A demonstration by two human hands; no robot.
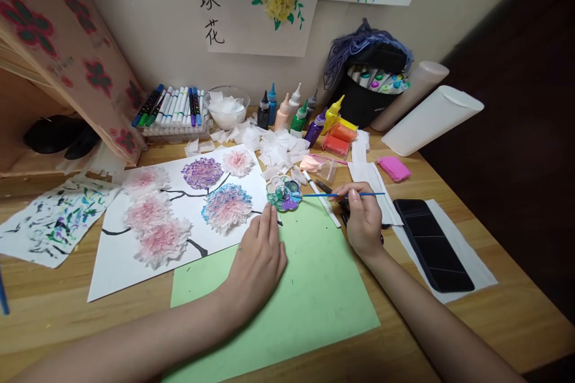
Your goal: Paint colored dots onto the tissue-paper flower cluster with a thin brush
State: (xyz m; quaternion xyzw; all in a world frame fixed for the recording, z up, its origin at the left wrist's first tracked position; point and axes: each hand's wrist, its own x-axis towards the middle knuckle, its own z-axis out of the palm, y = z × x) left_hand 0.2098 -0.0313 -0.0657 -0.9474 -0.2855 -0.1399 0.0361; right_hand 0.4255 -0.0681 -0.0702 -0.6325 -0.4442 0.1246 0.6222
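On the bench (67,311), just beyond the green sheet (309,287), a thin blue brush (345,194) was held pinched in the right hand (362,221), its grip closed on the handle. The brush lay nearly level, long axis across the view, tip pointing left into the flower-shaped palette (284,194). Paint seemed to be being loaded; carrying the wet tip to the paper flowers (227,206) would likely be called for. The left hand (258,263) was laid flat, fingers extended, gripping nothing, beside the palette.
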